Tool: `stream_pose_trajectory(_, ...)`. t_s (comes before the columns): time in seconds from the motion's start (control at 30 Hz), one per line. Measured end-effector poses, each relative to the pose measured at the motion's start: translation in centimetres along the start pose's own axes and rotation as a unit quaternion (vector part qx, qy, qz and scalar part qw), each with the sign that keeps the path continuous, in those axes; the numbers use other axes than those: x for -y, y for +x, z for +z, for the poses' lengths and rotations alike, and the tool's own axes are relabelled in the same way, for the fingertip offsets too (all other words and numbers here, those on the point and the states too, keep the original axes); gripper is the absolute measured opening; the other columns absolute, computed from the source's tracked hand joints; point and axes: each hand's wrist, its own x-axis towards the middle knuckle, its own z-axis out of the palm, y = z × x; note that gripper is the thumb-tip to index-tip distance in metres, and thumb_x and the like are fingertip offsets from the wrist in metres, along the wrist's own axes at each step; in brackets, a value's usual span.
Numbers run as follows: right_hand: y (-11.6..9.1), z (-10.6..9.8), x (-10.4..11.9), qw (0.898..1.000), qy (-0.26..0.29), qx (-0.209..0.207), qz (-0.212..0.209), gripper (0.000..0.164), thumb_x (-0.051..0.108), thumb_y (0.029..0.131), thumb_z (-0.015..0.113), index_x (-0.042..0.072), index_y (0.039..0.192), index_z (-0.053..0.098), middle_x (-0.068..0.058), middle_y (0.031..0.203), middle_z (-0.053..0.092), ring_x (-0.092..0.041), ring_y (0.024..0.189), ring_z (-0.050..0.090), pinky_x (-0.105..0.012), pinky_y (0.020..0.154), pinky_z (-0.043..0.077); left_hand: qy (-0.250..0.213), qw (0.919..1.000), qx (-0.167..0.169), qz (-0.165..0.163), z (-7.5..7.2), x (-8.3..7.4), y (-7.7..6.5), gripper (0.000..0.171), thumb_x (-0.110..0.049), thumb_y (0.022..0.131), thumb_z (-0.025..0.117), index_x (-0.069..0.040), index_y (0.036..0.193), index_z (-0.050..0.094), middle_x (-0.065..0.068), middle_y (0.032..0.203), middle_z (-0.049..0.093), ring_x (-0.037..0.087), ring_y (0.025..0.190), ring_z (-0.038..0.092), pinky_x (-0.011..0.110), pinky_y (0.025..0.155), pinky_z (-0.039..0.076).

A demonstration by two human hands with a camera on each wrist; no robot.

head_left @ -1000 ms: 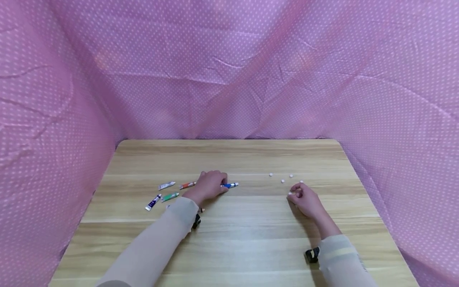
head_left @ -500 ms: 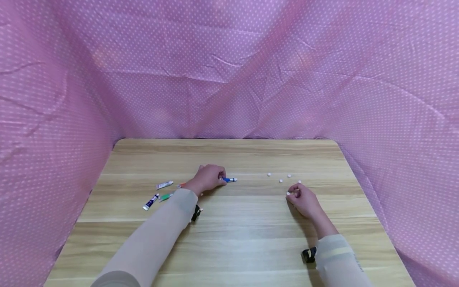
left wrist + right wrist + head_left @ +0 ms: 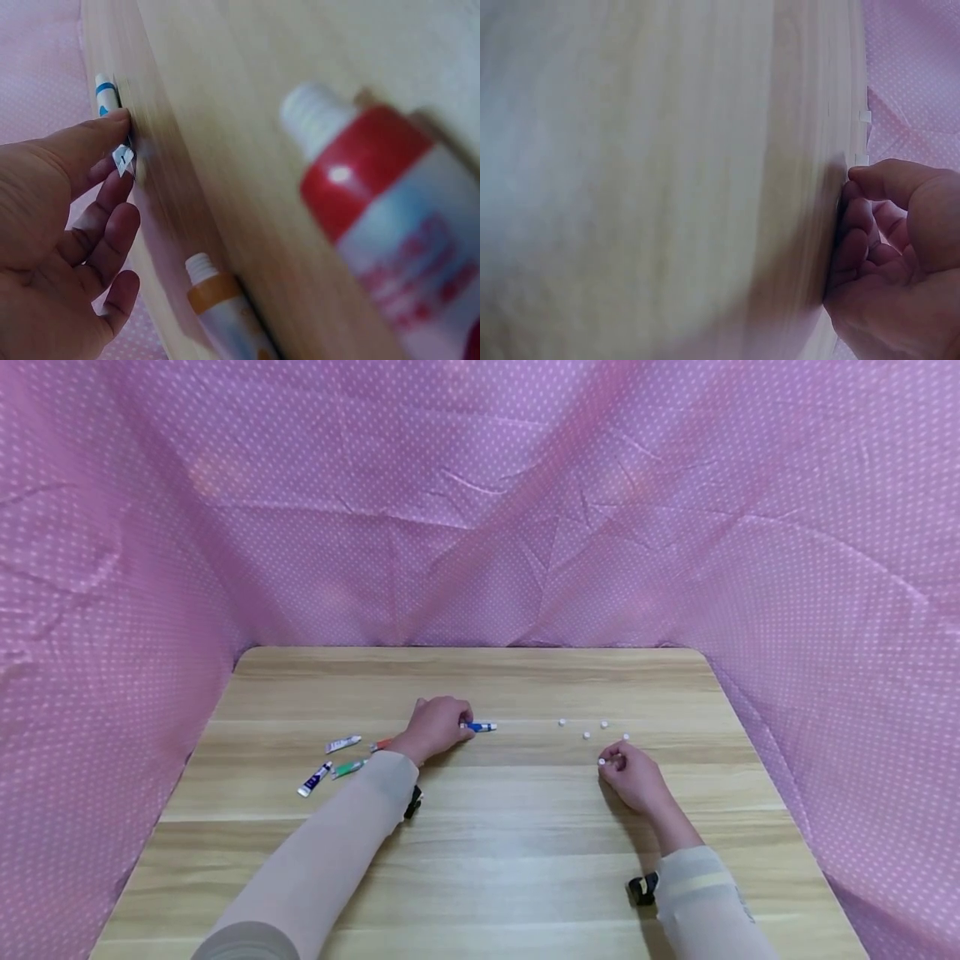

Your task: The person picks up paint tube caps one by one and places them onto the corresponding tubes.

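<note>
My left hand (image 3: 438, 725) pinches a small blue paint tube (image 3: 482, 727) by its tail end, thumb against fingers. The tube lies low over the table, its white tip pointing right. In the left wrist view the tube (image 3: 106, 94) shows beyond the thumb and the other fingers are loosely bent. Farther right, my right hand (image 3: 637, 777) has its thumb and forefinger together at a small white cap (image 3: 602, 762). That hand rests on the wood with its remaining fingers curled; the right wrist view hides the cap behind the fingertips.
Several white caps (image 3: 587, 735) lie beyond my right hand. Left of my left forearm are white (image 3: 343, 744), purple (image 3: 315, 779), green (image 3: 348, 768) and orange (image 3: 381, 744) paint tubes. A red-banded tube (image 3: 367, 157) with a bare threaded nozzle lies near my left wrist.
My left hand has slid the blue tube away toward the table's far edge and turned it more level. My right hand stays at the same cap. The head view has shifted slightly.
</note>
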Motion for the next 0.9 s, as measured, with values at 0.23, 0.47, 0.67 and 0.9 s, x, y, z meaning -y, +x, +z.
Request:
stream_pose_trajectory(0.23, 0.1, 0.0, 0.4, 1.000, -0.006, 0.000, -0.008, 0.012, 0.013, 0.101, 0.069, 0.006, 0.110, 0.072, -0.005, 0.087, 0.068, -0.019, 0.084, 0.060, -0.033, 0.080, 0.046, 0.018, 0.9997, -0.015, 0.003, -0.1, -0.3, -0.3, 0.025, -0.036, 0.097, 0.084, -0.021, 0.116, 0.076, -0.002, 0.105, 0.070, 0.022, 0.099, 0.063, 0.046, 0.102, 0.043)
stream_pose_trajectory(0.47, 0.0, 0.1, 0.4, 1.000, -0.009, -0.001, -0.006, 0.012, 0.014, 0.101, 0.069, 0.006, 0.110, 0.071, -0.006, 0.089, 0.069, -0.020, 0.084, 0.061, -0.034, 0.081, 0.047, 0.020, 0.9992, -0.031, 0.014, 0.0, -0.2, -0.7, 0.030, -0.036, 0.096, 0.085, -0.019, 0.119, 0.075, -0.001, 0.107, 0.070, 0.022, 0.101, 0.064, 0.046, 0.100, 0.043)
stream_pose_trajectory(0.67, -0.1, 0.2, 0.4, 1.000, -0.005, -0.015, -0.008, 0.011, 0.015, 0.103, 0.069, 0.006, 0.109, 0.072, -0.008, 0.090, 0.070, -0.021, 0.086, 0.063, -0.036, 0.083, 0.047, 0.025, 0.9993, -0.028, 0.005, -0.1, -0.2, -1.0, 0.032, -0.037, 0.096, 0.085, -0.020, 0.122, 0.075, -0.001, 0.111, 0.071, 0.022, 0.105, 0.064, 0.046, 0.102, 0.043)
stream_pose_trajectory(0.9, -0.3, 0.4, 0.4, 0.999, 0.027, -0.023, 0.005, 0.014, 0.016, 0.104, 0.070, 0.005, 0.111, 0.072, -0.010, 0.093, 0.073, -0.019, 0.087, 0.063, -0.034, 0.083, 0.047, 0.013, 0.9996, -0.024, -0.005, -0.6, 0.0, -1.8, 0.034, -0.037, 0.097, 0.084, -0.019, 0.125, 0.074, 0.000, 0.116, 0.072, 0.023, 0.109, 0.064, 0.049, 0.107, 0.043)
